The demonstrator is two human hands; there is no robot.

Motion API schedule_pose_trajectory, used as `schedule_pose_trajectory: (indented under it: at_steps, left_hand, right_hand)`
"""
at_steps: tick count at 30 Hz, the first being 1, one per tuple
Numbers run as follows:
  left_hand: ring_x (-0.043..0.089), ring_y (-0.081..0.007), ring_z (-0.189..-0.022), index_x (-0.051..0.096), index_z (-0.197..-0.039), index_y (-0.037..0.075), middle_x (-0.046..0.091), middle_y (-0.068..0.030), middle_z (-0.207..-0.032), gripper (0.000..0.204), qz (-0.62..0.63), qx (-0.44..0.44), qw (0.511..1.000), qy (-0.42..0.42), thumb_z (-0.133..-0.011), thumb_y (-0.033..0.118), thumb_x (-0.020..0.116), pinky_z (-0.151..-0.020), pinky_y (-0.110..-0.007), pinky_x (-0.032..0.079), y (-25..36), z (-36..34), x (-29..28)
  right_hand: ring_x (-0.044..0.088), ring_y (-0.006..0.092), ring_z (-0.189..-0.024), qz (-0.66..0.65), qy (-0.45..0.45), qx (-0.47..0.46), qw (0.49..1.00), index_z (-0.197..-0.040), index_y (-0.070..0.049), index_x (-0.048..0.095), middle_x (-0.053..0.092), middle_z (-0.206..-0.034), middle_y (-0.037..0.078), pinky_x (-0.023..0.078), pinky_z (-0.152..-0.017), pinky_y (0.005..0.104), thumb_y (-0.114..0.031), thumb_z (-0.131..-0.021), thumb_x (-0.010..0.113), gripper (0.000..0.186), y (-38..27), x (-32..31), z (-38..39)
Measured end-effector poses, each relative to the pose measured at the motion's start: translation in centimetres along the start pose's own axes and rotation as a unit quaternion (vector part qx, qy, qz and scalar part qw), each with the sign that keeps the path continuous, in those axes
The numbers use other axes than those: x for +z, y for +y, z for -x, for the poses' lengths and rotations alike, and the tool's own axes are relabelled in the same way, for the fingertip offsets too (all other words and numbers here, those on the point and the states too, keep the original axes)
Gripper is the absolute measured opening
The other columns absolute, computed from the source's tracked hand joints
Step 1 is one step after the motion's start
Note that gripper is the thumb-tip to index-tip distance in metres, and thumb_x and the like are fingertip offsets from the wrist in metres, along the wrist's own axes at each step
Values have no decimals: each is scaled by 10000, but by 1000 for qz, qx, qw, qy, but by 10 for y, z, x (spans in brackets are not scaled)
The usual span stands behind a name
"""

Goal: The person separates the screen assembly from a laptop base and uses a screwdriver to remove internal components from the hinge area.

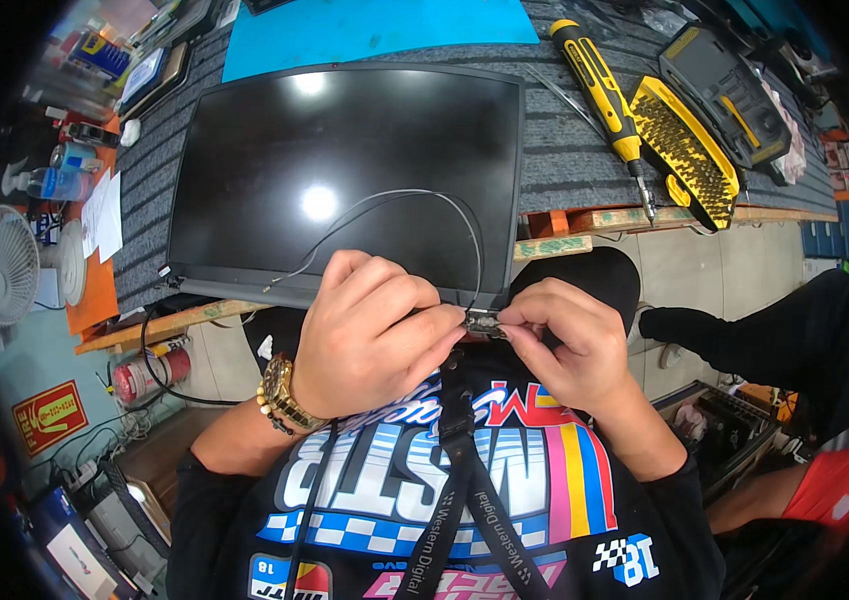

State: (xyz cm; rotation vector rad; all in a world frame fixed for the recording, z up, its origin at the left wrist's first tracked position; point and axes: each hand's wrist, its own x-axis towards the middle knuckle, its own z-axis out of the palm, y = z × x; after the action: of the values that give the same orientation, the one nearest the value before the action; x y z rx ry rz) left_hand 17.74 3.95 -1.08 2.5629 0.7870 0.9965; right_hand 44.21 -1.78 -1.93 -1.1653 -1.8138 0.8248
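A black laptop screen (344,150) in its dark lid lies on the bench, its lower edge toward me. At its lower right corner is a small metal hinge (484,322). My left hand (369,335), with a gold watch and beads on the wrist, is closed, its thumb and forefinger at the hinge's left end. The left fingertips are partly hidden. My right hand (574,340) pinches the hinge's right end between thumb and forefinger. A thin dark cable (409,191) loops over the screen and runs down to the hinge.
A yellow-black electric screwdriver (599,85), a yellow bit case (684,145) and a grey tool case (724,95) lie right on the ribbed mat (149,225). A blue mat (374,35) lies behind. At left are a white fan (4,265) and papers (102,215). Another person's leg (744,335) extends at right.
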Motion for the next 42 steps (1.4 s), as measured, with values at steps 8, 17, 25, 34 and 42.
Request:
schedule_pose_trajectory:
  at_steps: [8, 17, 25, 34, 42]
  left_hand:
    - [665, -248, -858, 843, -986, 102, 713, -15, -952, 330, 0, -1, 1000, 0, -694, 108, 995, -834, -430, 484, 0, 0, 0]
    - [665, -242, -855, 845, -988, 98, 718, -15, -955, 318, -3, -1, 1000, 0, -705, 109, 989, -837, -423, 481, 0, 1, 0]
    - [667, -241, -865, 848, -998, 106, 728, -13, -966, 303, 5, 7, 1000, 1, -731, 105, 991, -840, -429, 473, 1, 0, 1]
    - [665, -239, -867, 852, -1010, 113, 728, -4, -962, 309, 6, 2, 1000, -3, -734, 113, 991, -842, -425, 468, 2, -1, 1]
    - [661, -238, -864, 851, -1006, 114, 726, -3, -963, 309, 2, 6, 1000, -1, -729, 111, 988, -840, -424, 466, 3, 1, 0]
  right_hand:
    - [707, 196, -753, 6, 21, -22, 1000, -1039, 51, 782, 778, -948, 142, 557, -673, 307, 149, -868, 835, 204, 1, 4, 1]
    - [722, 238, -767, 10, 9, -31, 999, -1059, 57, 781, 771, -928, 158, 560, -679, 333, 146, -898, 823, 189, 1, 1, 1]
    - [779, 317, -857, 31, -3, -28, 999, -1099, 24, 790, 771, -970, 164, 619, -760, 382, 83, -916, 845, 200, 0, 0, 3]
    - [733, 269, -779, -19, 1, 27, 999, -1052, 20, 766, 745, -951, 135, 574, -684, 348, 56, -949, 845, 134, -1, -3, 5]
    - [715, 266, -790, -19, 4, 49, 999, -1030, 21, 737, 720, -933, 130, 560, -695, 366, 40, -980, 822, 100, 0, 4, 6]
